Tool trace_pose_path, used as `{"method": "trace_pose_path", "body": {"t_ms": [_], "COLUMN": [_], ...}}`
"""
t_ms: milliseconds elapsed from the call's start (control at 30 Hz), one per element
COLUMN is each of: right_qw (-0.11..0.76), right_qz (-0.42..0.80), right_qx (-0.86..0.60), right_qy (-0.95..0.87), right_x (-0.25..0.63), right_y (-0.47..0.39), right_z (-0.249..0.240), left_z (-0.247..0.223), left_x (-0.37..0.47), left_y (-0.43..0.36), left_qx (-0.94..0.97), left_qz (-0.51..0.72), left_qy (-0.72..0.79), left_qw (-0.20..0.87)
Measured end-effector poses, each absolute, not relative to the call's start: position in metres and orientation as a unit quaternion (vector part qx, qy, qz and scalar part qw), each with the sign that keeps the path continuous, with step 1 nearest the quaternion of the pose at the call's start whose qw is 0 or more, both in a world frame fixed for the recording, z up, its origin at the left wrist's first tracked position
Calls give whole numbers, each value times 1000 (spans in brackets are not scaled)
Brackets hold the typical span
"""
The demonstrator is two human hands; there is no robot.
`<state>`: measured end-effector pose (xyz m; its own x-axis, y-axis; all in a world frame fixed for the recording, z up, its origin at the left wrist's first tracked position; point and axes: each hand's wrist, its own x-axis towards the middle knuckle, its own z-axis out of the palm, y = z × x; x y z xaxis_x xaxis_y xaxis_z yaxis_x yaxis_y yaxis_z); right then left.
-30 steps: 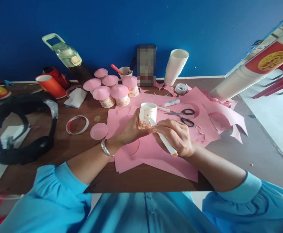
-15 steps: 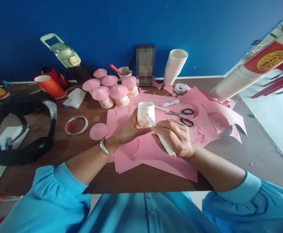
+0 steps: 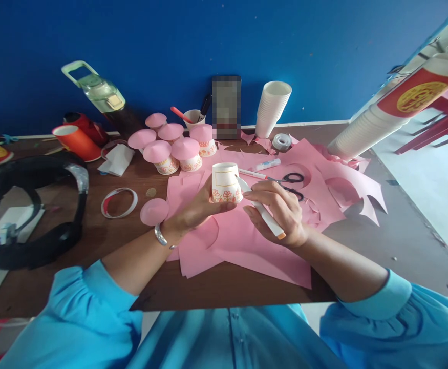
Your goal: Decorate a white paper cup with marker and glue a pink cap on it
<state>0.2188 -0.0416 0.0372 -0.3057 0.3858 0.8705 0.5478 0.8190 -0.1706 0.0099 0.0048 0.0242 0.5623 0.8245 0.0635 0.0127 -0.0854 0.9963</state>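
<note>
At the centre of the frame, the left hand (image 3: 197,207) is curled round 1 patterned paper cup (image 3: 226,185), thumb along its base. Right of it, the right hand (image 3: 279,211) pinches 1 white marker (image 3: 269,219) between thumb and fingers, its tip by the cup's side. 6 pink-topped cups (image 3: 186,149) stand upper left of centre.

Readable text: none can be made out.
Far-right cup stack (image 3: 373,128): red band with a round yellow emblem (image 3: 422,97), its character-like strokes unreadable.
Far-left red cup (image 3: 4,157): similar round yellow emblem, cut by the view's edge, unreadable.
White-and-blue tube (image 3: 267,164), on the pink paper (image 3: 247,241): blue print, too small to read.
</note>
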Motion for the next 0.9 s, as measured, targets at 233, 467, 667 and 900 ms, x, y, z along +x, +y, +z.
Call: {"method": "trace_pose_path", "body": {"t_ms": [233,467,667,900], "right_qw": [521,519,493,472], "right_qz": [-81,-80,-108,-122], "right_qx": [-285,-284,-271,-272], "right_qy": [-801,-803,-819,-830], "right_x": [216,217,217,219], "right_y": [-41,-41,-41,-42], "right_z": [35,36,34,35], "left_z": [22,13,12,10], "left_x": [7,6,5,7], "left_y": [5,5,6,6], "left_qx": [613,618,648,665], "left_qz": [318,320,318,328], "left_qy": [304,320,319,305], "left_qw": [656,643,614,598]}}
